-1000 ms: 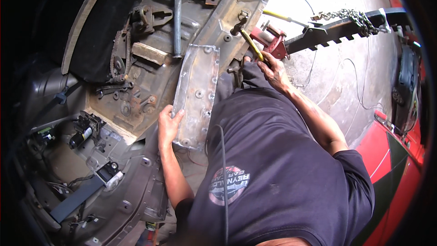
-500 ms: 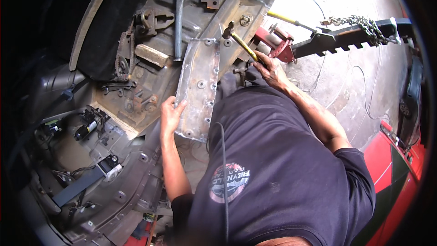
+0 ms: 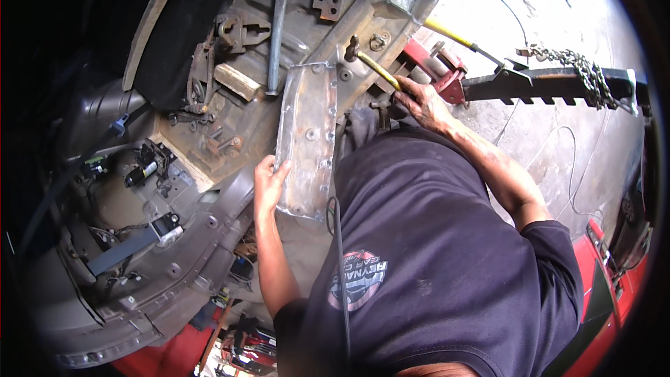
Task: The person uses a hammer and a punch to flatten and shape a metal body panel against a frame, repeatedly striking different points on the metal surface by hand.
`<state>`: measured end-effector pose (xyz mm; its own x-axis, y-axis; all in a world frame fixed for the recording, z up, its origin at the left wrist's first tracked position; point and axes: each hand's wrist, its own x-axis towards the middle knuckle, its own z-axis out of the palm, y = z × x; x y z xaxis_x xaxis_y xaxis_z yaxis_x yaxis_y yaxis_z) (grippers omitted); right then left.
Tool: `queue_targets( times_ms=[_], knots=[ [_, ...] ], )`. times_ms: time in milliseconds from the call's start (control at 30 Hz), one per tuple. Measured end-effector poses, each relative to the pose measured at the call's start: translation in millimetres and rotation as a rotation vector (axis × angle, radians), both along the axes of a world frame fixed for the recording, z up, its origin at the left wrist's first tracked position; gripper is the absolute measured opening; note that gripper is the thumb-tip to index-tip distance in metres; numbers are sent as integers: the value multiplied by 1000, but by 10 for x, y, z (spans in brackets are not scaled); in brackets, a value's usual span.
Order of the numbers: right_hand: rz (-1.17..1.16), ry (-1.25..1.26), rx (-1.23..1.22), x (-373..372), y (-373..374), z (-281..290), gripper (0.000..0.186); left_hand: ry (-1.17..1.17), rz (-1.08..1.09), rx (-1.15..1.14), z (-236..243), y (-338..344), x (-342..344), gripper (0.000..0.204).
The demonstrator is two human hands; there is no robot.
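Our left hand point(image 3: 271, 180) lies flat against the left edge of the steel plate point(image 3: 307, 141), fingers point(image 3: 280, 167) spread open and pressing rather than gripping. Our right hand point(image 3: 421, 100) is clenched around the yellow-handled tool point(image 3: 379, 70), whose tip reaches a fitting point(image 3: 351, 47) just above the plate's upper right corner. The plate, drilled and rusty, sits on the car underbody point(image 3: 230, 49); we judge it stiff, fairly heavy and sharp-edged, best held by its long sides. Beyond the right fingers stand a red jack point(image 3: 440, 70) and a chained bar point(image 3: 558, 84) on the floor point(image 3: 558, 14).
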<state>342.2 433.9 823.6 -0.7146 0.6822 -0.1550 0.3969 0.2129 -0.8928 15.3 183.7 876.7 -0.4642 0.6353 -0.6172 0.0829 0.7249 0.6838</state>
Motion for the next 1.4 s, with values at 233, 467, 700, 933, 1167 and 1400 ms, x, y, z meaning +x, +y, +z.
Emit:
queue_targets(
  times_ms=[233,467,700,933,1167,1400],
  knots=[
    [-68,-14,-102,266,310,-199,41,152,-43,-111,66,1,301,29],
    [-111,-124,-70,571,318,-250,44,129,-39,-70,12,-136,271,23],
    [-398,-212,-73,681,-192,-187,43,116,-119,22,-112,-95,-4,19],
    [-572,-202,-233,404,-947,-101,39,114,-249,87,-354,-130,-420,21],
    [-653,-149,-272,238,-1333,-76,37,135,-313,217,-437,-60,-613,21],
    [-849,-94,-167,325,-1275,-149,46,93,-324,248,-365,572,-434,19]
  ],
)
